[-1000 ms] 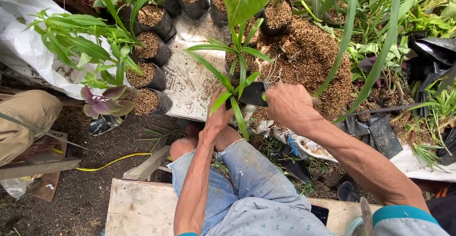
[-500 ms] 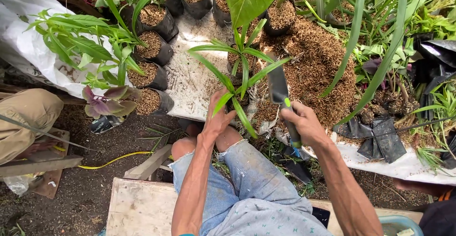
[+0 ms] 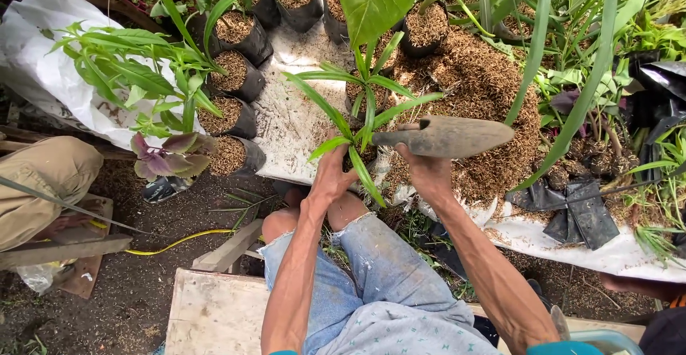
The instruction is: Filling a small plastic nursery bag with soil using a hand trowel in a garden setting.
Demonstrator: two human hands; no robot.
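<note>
Right hand grips the trowel level above the husk pile; left hand clasps the seedling bag, best kept upright.

Rusty trowel level, blade pointing right; green seedling upright beside it.

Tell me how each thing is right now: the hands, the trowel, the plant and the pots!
Left hand: gripping the seedling's base.
Right hand: closed on the trowel's handle.
Trowel: lifted, lying level, blade pointing right.
Seedling: upright, green leaves spread.
Black bags: filled with husk, standing.
Husk heap: piled loose on white sheet.
</note>
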